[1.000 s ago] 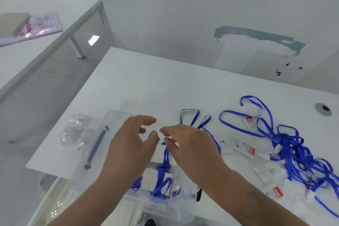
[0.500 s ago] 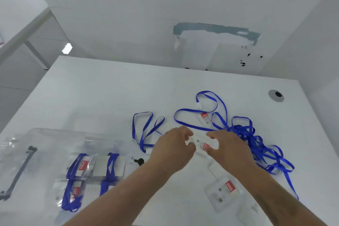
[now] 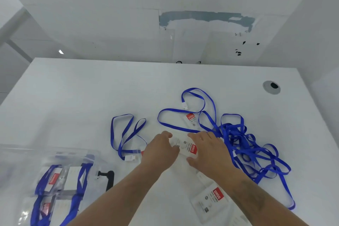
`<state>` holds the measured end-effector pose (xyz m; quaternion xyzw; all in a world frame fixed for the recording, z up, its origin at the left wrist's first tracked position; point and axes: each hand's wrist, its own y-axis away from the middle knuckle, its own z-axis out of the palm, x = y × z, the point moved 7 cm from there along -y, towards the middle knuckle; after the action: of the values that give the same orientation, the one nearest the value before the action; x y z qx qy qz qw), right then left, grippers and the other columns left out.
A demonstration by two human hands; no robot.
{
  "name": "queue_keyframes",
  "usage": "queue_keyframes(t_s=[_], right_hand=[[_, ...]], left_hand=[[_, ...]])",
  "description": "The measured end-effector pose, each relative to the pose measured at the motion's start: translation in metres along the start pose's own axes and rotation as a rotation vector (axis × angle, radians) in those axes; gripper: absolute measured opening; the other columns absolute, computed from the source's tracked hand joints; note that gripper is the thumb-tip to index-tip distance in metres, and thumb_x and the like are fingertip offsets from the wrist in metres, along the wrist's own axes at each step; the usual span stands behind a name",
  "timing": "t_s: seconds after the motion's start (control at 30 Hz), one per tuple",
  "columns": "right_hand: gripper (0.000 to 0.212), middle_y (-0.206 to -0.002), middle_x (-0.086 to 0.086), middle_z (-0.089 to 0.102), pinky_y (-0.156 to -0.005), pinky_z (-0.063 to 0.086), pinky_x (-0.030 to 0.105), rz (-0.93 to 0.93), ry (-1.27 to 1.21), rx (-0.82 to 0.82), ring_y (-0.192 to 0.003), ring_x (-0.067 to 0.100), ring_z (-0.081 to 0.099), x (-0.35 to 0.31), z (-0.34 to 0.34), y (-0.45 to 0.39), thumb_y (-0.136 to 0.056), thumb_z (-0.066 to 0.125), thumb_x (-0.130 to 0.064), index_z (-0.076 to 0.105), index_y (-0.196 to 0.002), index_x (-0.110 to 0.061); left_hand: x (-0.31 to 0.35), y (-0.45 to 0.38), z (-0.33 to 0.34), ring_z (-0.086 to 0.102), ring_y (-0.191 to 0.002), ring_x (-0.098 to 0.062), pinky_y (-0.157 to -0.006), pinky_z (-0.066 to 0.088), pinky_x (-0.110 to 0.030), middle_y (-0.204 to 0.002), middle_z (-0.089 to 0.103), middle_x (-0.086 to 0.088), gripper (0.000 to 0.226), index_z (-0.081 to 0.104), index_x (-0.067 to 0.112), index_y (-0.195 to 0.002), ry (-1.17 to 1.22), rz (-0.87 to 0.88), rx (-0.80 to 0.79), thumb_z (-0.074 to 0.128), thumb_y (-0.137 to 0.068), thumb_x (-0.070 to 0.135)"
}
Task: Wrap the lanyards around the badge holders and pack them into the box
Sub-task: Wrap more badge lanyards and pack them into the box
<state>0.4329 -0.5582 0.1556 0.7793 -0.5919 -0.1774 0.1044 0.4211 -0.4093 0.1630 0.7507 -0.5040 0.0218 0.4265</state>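
Both hands now on one badge holder (image 3: 189, 147) mid-table. Left hand (image 3: 160, 150) has fingers curled onto its left end, right hand (image 3: 207, 149) clamps the right end, thumb under, fingers over the top. Half a second ago they were just closing on it; a second ago both were over the box, holding nothing.

Box (image 3: 60, 180) sits well left of the left hand, clear plastic, with wrapped holders (image 3: 55, 181) inside, blue lanyard around each. Black latch (image 3: 108, 178) on its right edge.

Loose lanyard (image 3: 124, 134) lies just beyond and left of the left hand, its clip end near the wrist. Lanyard pile (image 3: 247, 147) sits tangled just right of the right hand; can't tell which strand belongs to the held holder. Another holder (image 3: 190, 119) lies just beyond the fingertips, inside a blue loop. A third holder (image 3: 212, 200) lies under the right forearm, nearer the person.

Cable hole (image 3: 271, 87) far right of the table (image 3: 73, 97), well beyond the right hand.

Pile and loose lanyard look unmoved versus the earlier frames.
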Motion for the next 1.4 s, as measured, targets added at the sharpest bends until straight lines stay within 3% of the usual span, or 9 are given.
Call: queue_keyframes(t_s=[0.17,0.33,0.5,0.6,0.73,0.93,1.1,1.23,1.4], right_hand=[[0.072,-0.140,-0.015,0.044,-0.107,0.039,0.030,-0.098,-0.078,0.161,-0.129,0.011,0.040,0.004,-0.026,0.016,-0.082,0.057,-0.062,0.032,-0.145,-0.036],[0.071,-0.128,-0.022,0.049,-0.098,0.044,0.024,-0.195,-0.165,0.303,-0.117,-0.001,0.041,0.008,-0.055,0.030,-0.076,0.062,-0.061,0.040,-0.140,-0.037],[0.052,-0.124,-0.031,0.054,-0.097,0.050,0.035,0.012,-0.916,0.201,-0.118,-0.005,0.051,0.036,-0.047,0.031,-0.085,0.057,-0.064,0.044,-0.134,-0.050],[0.034,-0.106,-0.016,0.070,-0.099,0.047,0.044,0.148,-1.229,0.255,-0.103,0.001,0.063,0.036,-0.043,0.035,-0.099,0.038,-0.050,0.063,-0.116,-0.034],[0.026,-0.092,-0.015,0.072,-0.080,0.050,0.027,0.130,-1.007,0.200,-0.085,0.006,0.066,-0.003,-0.049,0.048,-0.103,0.040,-0.031,0.064,-0.114,-0.031],[0.027,-0.104,-0.013,0.067,-0.082,0.053,0.027,-0.076,-0.339,0.057,-0.086,0.006,0.061,-0.058,-0.103,0.072,-0.100,0.037,-0.046,0.055,-0.117,-0.034],[0.017,-0.092,-0.020,0.067,-0.074,0.050,0.023,-0.101,-0.278,0.226,-0.079,0.005,0.061,-0.040,-0.172,0.079,-0.094,0.051,-0.039,0.066,-0.102,-0.043],[0.009,-0.075,-0.020,0.070,-0.060,0.043,0.009,-0.065,-0.751,0.176,-0.064,-0.004,0.059,-0.011,-0.179,0.062,-0.088,0.069,-0.031,0.075,-0.085,-0.036],[0.036,-0.058,0.006,0.057,-0.054,0.036,0.029,0.076,-1.012,0.188,-0.053,0.015,0.043,-0.013,-0.136,0.062,-0.095,0.057,-0.016,0.068,-0.063,-0.027]], left_hand=[[0.006,-0.003,-0.015,0.058,-0.117,-0.015,-0.088,0.050,-0.027,-0.137,0.056,0.003,0.055,0.044,0.024,-0.141,0.078,-0.007,0.061,0.062,-0.092,0.042],[0.009,-0.005,-0.025,0.061,-0.063,-0.010,-0.059,0.048,-0.021,-0.092,0.075,-0.005,0.027,0.070,0.009,-0.100,0.297,0.006,-0.053,0.069,-0.089,0.033],[0.018,0.011,-0.043,0.073,-0.074,-0.016,-0.068,0.060,-0.027,-0.097,0.077,-0.006,0.020,0.071,0.006,-0.105,0.814,-0.005,-0.279,0.070,-0.090,0.020],[0.027,0.021,-0.054,0.071,-0.067,-0.017,-0.060,0.059,-0.024,-0.089,0.076,-0.006,0.007,0.071,0.009,-0.094,1.085,-0.012,-0.345,0.067,-0.091,0.014],[0.042,0.031,-0.066,0.073,-0.072,-0.020,-0.066,0.062,-0.027,-0.096,0.077,-0.011,0.007,0.066,0.006,-0.095,1.329,0.020,-0.306,0.066,-0.091,0.012],[0.055,0.046,-0.090,0.073,-0.071,-0.011,-0.065,0.060,-0.027,-0.082,0.074,0.007,0.010,0.061,0.019,-0.084,0.609,0.323,0.200,0.067,-0.091,0.018],[0.057,0.069,-0.097,0.063,-0.072,-0.001,-0.062,0.051,-0.021,-0.080,0.068,0.017,0.004,0.067,0.030,-0.088,0.068,0.480,0.153,0.064,-0.091,0.032],[0.048,0.081,-0.108,0.068,-0.072,-0.010,-0.066,0.055,-0.023,-0.090,0.077,0.002,0.010,0.070,0.019,-0.098,0.372,0.411,-0.212,0.069,-0.089,0.023],[0.040,0.092,-0.118,0.069,-0.070,-0.020,-0.058,0.057,-0.023,-0.097,0.074,-0.016,0.021,0.070,0.008,-0.094,1.049,0.273,-0.297,0.070,-0.077,0.022]])
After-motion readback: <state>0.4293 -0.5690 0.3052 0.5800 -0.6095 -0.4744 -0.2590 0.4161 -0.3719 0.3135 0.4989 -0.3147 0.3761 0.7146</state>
